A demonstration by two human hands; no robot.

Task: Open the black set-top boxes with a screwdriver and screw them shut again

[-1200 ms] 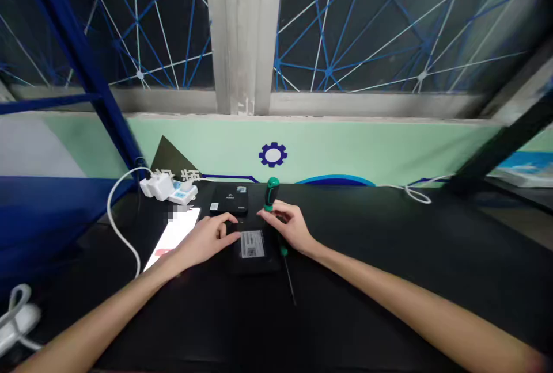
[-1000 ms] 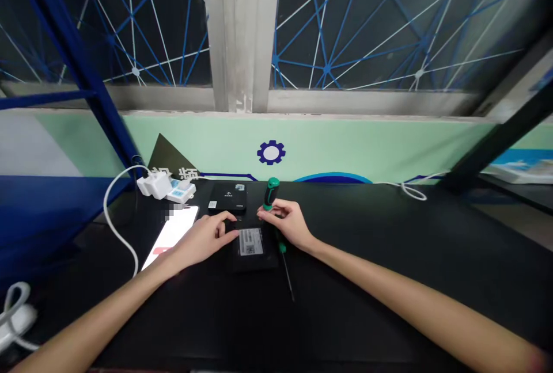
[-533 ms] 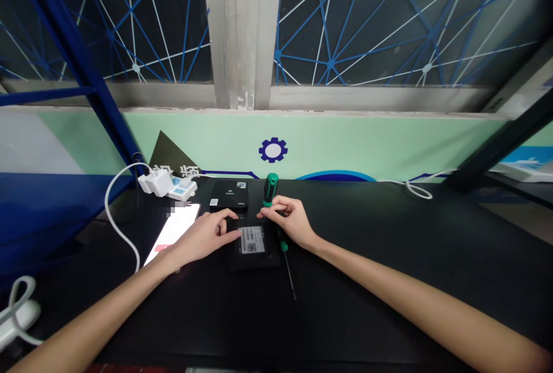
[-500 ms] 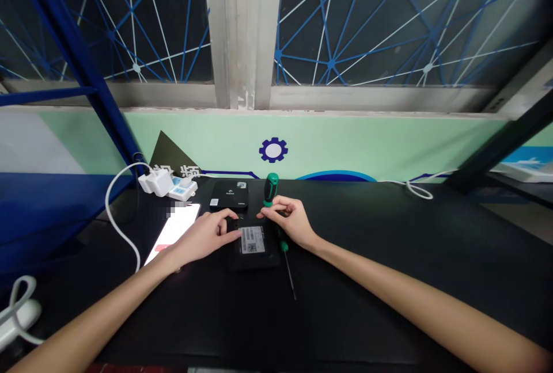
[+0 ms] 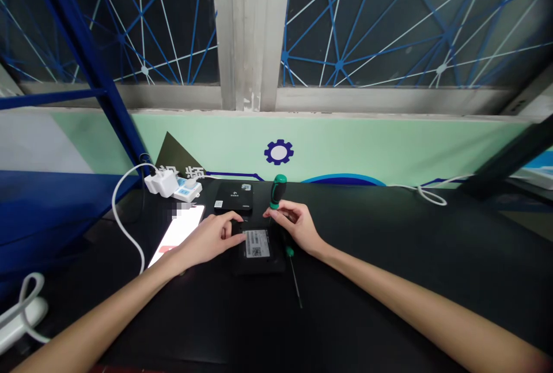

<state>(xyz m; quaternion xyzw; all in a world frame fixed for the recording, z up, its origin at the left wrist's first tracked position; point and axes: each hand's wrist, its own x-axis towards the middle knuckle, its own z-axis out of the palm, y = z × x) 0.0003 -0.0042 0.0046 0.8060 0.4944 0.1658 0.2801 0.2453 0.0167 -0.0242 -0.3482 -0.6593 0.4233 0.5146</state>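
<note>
A flat black device (image 5: 259,258) with a white label (image 5: 258,243) lies on the black table (image 5: 389,281). My left hand (image 5: 209,240) rests on its far left corner, thumb and fingers closed on its edge. My right hand (image 5: 298,226) hovers at the far right corner, thumb and forefinger pinched together; what they hold is too small to see. A screwdriver lies under that hand, its green-and-black handle (image 5: 277,190) pointing away and its thin shaft (image 5: 296,281) pointing toward me.
A second black box (image 5: 234,197) lies just behind the device. A lit phone (image 5: 179,232) is left of my left hand, with a white charger and power strip (image 5: 173,186) and a white cable (image 5: 125,229) beyond. Another white cable (image 5: 432,194) lies far right by the wall.
Both hands stay on the device in almost the same pose. The view has shifted slightly, so everything sits a little further right in the picture.
</note>
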